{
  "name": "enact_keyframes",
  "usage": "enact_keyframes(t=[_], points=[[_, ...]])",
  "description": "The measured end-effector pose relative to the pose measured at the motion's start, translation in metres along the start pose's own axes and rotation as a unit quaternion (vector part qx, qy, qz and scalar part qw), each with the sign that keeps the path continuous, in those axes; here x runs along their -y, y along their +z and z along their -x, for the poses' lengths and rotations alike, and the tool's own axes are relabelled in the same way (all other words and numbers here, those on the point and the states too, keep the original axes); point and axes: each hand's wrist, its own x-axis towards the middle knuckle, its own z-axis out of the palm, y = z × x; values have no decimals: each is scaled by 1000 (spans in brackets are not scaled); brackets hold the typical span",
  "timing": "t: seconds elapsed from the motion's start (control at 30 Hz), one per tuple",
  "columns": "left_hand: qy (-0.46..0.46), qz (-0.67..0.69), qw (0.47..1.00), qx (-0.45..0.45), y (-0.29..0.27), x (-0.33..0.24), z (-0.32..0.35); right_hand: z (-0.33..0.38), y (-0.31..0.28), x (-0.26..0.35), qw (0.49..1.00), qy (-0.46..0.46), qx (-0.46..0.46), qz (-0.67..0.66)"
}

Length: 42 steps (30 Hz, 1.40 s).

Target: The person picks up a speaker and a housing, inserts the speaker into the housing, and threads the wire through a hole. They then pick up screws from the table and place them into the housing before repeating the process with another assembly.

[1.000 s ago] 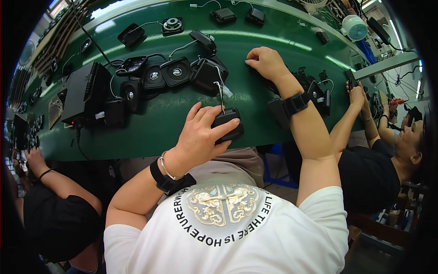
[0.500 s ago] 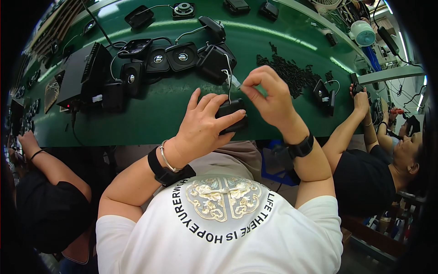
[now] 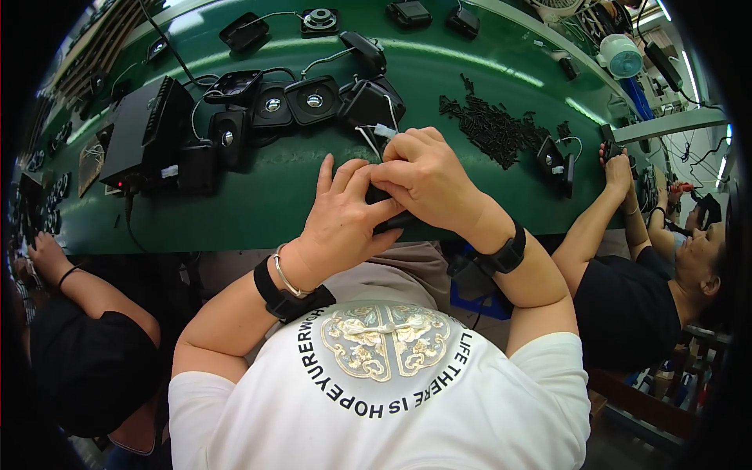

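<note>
Two hands are meeting in the middle of the head view, just at the near edge of the green table (image 3: 258,204); the left hand (image 3: 345,215) is cupping a small black part (image 3: 389,223) from below, its fingers curled around it, and the right hand (image 3: 427,176) is pressing on the same part from above with fingers clenched, while a thin white wire with a pale connector (image 3: 384,131) is sticking out above the knuckles. Most of the part is hidden under the fingers, so I cannot tell its exact shape. I am judging that the fitting of the wire into the part is in hand; the next move is probably asking for a firm, straight push while the left hand is keeping the part steady. In the upper middle a row of black speaker units (image 3: 294,102) is lying; to the upper right a heap of small black pieces (image 3: 489,125) is lying; at the right edge another person's hand (image 3: 619,168) is working.
</note>
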Motion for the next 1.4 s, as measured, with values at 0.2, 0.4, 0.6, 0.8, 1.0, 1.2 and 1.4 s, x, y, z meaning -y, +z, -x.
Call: enact_keyframes(t=[0.2,0.4,0.6,0.8,1.0,1.2,1.4], points=[[-13,-2,1000,4,-7,-3,-3,0,-25,-5,1000,10,24,-3],[-16,6,1000,-4,-8,-6,-10,19,-57,-93,967,237,-75,54],[-22,6,1000,-4,-7,-9,-10,27,-44,-119,972,133,-31,191],[-26,6,1000,-10,-7,-10,-9,23,-38,-113,965,60,-19,255],[-24,6,1000,-11,-3,-6,-4,30,-27,-119,969,97,-33,226],[-17,13,1000,-13,4,2,2,29,-29,-79,974,182,-108,77],[-14,4,1000,-19,8,8,12,57,4,29,946,174,-91,-256]])
